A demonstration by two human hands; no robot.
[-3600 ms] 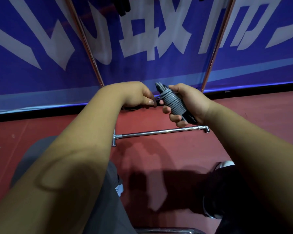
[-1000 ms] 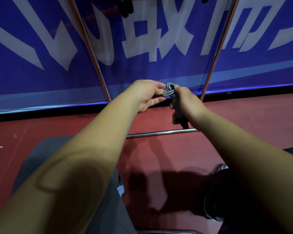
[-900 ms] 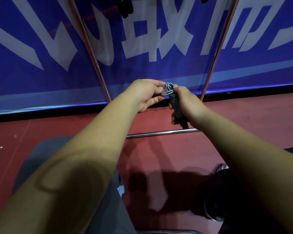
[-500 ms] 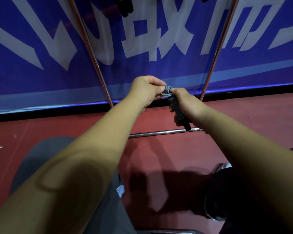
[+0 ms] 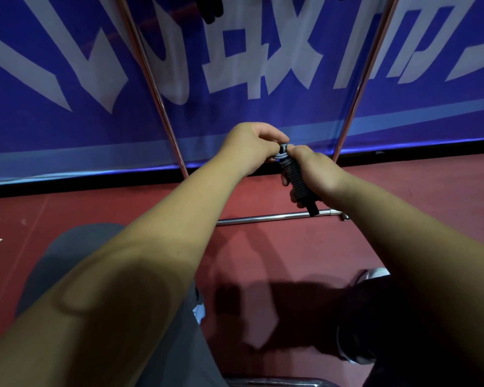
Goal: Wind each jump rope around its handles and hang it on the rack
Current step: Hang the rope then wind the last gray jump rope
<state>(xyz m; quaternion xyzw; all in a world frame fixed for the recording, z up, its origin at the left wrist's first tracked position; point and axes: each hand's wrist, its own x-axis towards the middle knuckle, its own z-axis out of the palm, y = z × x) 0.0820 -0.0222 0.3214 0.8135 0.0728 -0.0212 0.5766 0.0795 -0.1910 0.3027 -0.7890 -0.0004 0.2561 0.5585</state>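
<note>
A jump rope (image 5: 296,177) with black handles and grey cord wound tightly around them is held upright-tilted in front of me. My right hand (image 5: 316,171) grips the wound bundle around its middle. My left hand (image 5: 252,143) pinches the loose grey cord end at the top of the bundle, its fingers curled over it. The handles' black lower tip sticks out under my right hand. The metal rack (image 5: 266,217) stands just behind, its low crossbar on the floor and two slanted poles rising on either side.
A blue banner (image 5: 67,79) with large white characters covers the wall behind the rack. Dark handles of another rope (image 5: 211,8) hang at the top edge. Red floor (image 5: 67,213) lies below; my knees and a shoe (image 5: 375,275) are near the bottom.
The winding has finished; my left hand came from beside the bundle up to its top end and now pinches the cord there. The right hand keeps its grip, turned more upright.
</note>
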